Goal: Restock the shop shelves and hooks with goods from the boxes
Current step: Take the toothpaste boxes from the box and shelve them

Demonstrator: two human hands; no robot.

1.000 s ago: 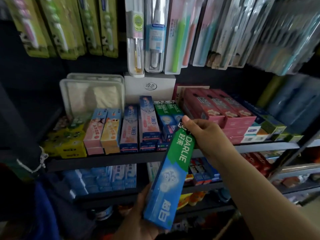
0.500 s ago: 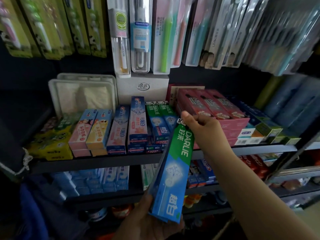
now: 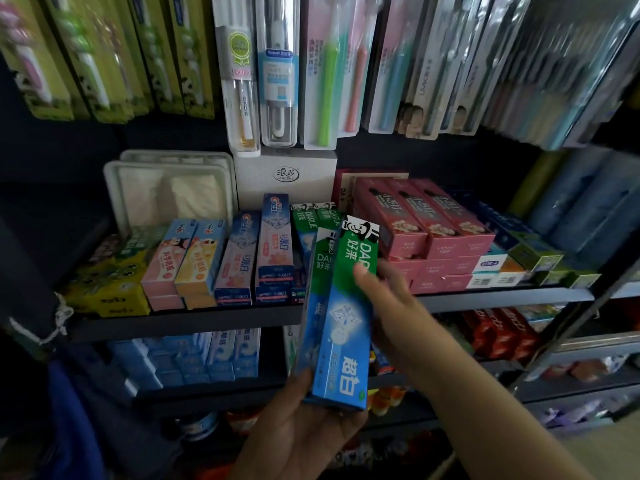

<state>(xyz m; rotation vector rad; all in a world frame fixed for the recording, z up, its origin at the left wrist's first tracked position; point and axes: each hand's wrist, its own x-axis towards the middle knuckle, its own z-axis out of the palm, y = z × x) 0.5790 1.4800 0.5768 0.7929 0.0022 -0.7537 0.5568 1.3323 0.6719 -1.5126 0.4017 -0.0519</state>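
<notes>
Your left hand (image 3: pixel 304 434), at the bottom centre of the frame, grips the lower end of the green-and-blue cardboard Darlie toothpaste boxes (image 3: pixel 337 320), thumb curled up the left edge; there look to be two held together, one just behind the other, tilted slightly with their tops toward the shelf. Your right hand (image 3: pixel 391 306) comes in from the lower right and lies against the right side of the front box, its fingertips (image 3: pixel 360 271) on the green panel; motion blur hides whether those fingers are pinching the box or only resting on it, so you cannot tell. The boxes hang in mid-air at the centre of the frame, their tops in front of the black metal shelf (image 3: pixel 207 320). On that shelf, behind the box tops, lie more green Darlie cartons (image 3: pixel 313 216), with blue-and-pink Crest cartons (image 3: pixel 273 251) to their left and stacked pink-red toothpaste cartons (image 3: pixel 426 233) to their right. Across the top of the frame, packaged toothbrushes in clear blister cards (image 3: pixel 325 74) hang in rows.
</notes>
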